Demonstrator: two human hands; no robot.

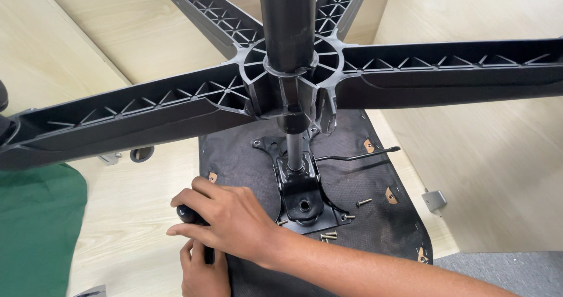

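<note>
So the chair seat (375, 215) is lying upside down on the light wood surface (135, 215), black fabric underside facing up, and both hands are working at its left edge. The right hand (226, 218) comes in across the seat from the lower right and is clamped over a black knob-ended handle (189, 213) right at that edge, fingers curled round it. The left hand (202, 273) sits just below it, at the near edge of the picture, fingers closed on the lower part of the same black piece. I can't tell exactly what that piece attaches to, since the hands cover it.

As for progress, I'd say roughly midway. The metal tilt plate (302, 200) is already sitting in the middle of the seat, and the gas cylinder (290, 33) is seated in it with the five-arm star base (410, 74) on top, sticking up toward the camera. A thin lever (358, 155) pokes out of the plate toward the right edge of the seat.

But the plate doesn't look fully fastened: loose screws (331, 235) lie on the fabric just beside its near right corner, one more (363, 202) a bit further right. So bolting down looks like it's left to do.

Off to the side: a green cloth (38, 226) at the left edge, and a small metal bracket (434, 200) near the right edge of the surface.
</note>
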